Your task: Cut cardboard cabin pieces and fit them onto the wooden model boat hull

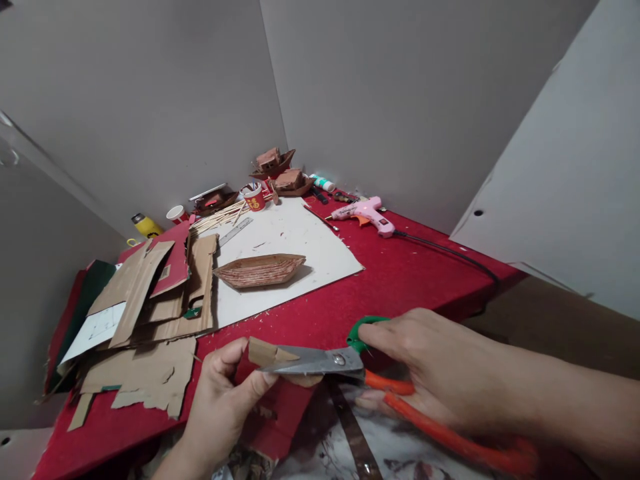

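My right hand grips a pair of scissors by its green and orange handles, close to the table's front edge. The blades point left and lie across a small piece of brown cardboard. That piece is pinched between the thumb and fingers of my left hand. Below the blades hangs a red piece of card; whether it joins the brown piece I cannot tell. Beyond my hands, a small striped model boat hull rests on a white board.
Torn cardboard sheets pile up on the left of the red-covered table. A pink glue gun with a black cord lies at the right. Finished model boats, a red cup, thin sticks and a yellow bottle stand along the back.
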Tool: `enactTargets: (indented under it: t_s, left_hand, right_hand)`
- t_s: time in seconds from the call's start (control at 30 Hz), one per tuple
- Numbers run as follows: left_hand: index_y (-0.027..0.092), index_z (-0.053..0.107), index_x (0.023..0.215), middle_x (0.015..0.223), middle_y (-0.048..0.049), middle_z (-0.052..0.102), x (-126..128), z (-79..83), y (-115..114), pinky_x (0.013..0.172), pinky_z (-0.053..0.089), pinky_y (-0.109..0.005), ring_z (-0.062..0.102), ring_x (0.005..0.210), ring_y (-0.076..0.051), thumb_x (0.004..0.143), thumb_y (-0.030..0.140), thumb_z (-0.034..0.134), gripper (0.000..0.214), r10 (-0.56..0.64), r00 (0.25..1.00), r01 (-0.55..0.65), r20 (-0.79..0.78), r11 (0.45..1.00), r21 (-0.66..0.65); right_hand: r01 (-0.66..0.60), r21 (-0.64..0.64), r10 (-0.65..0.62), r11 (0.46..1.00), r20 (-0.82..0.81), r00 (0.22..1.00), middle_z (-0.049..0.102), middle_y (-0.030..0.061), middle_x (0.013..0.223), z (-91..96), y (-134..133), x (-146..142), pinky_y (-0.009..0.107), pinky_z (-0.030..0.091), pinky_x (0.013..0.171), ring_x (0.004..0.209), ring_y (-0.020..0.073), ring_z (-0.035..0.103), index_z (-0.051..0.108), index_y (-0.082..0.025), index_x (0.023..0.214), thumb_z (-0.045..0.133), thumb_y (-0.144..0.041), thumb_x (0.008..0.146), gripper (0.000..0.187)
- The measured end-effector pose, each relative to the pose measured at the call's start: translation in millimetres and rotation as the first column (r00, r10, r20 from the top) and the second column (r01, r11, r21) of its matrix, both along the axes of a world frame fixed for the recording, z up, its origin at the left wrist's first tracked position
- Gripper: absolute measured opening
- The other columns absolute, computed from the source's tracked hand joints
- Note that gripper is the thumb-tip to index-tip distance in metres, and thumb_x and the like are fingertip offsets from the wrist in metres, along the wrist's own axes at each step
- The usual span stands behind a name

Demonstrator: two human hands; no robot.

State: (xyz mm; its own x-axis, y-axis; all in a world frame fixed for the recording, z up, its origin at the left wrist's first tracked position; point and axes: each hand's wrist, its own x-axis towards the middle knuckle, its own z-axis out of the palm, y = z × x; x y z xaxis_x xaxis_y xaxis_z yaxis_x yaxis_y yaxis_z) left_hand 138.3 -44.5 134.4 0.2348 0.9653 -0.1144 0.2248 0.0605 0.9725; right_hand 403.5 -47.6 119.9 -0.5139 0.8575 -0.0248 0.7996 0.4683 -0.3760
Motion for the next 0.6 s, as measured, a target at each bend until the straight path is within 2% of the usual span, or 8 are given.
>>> enactTargets:
  t_s: [0.2,0.4,0.5,0.6]
  left_hand:
    - [0.015,0.076,0.085,0.079,-0.0050,0.075,0.9,-2.3,2.4,0.070,0.054,-0.024,0.065,0.073,-0.018,0.075,0.030,0.076,0.018,-0.010,0.999,0.010,0.040,1.000,-0.007]
    - [0.016,0.076,0.087,0.078,-0.0038,0.075,-2.2,-0.9,8.3,0.070,0.054,-0.022,0.067,0.070,-0.016,0.072,0.028,0.079,0.020,0.007,0.995,-0.005,0.095,1.000,-0.019]
    - [0.016,0.076,0.087,0.074,-0.0034,0.075,-9.7,7.2,11.7,0.064,0.054,-0.020,0.067,0.067,-0.016,0.070,0.029,0.081,0.022,0.155,0.981,-0.157,0.114,0.988,0.010]
    - [0.016,0.075,0.086,0.074,-0.0036,0.076,-19.9,17.2,13.9,0.057,0.053,-0.018,0.067,0.063,-0.015,0.066,0.030,0.083,0.026,0.294,0.945,-0.303,0.142,0.951,0.051]
  right_hand:
    - [0.003,0.026,-0.004,1.000,0.028,1.000,0.062,0.0047,0.059,-5.1,1.0,0.9,0.030,0.019,0.047,0.050,0.0233,0.058,0.050,-0.023,0.071,0.048,-0.070,0.082,0.048]
    - [0.044,-0.016,-0.043,0.999,0.054,0.998,0.066,0.0058,0.070,14.8,7.1,-1.4,0.029,0.027,0.047,0.056,0.0250,0.061,0.052,-0.022,0.073,0.059,-0.066,0.077,0.045]
    - [0.096,-0.027,-0.094,0.995,0.043,0.995,0.067,0.0061,0.074,20.7,14.5,6.1,0.031,0.033,0.051,0.062,0.0263,0.063,0.054,-0.022,0.076,0.058,-0.069,0.075,0.047]
    - [0.141,0.019,-0.142,0.990,0.074,0.987,0.068,0.0065,0.074,17.6,24.1,11.1,0.031,0.033,0.052,0.063,0.0260,0.063,0.056,-0.022,0.077,0.055,-0.064,0.079,0.042]
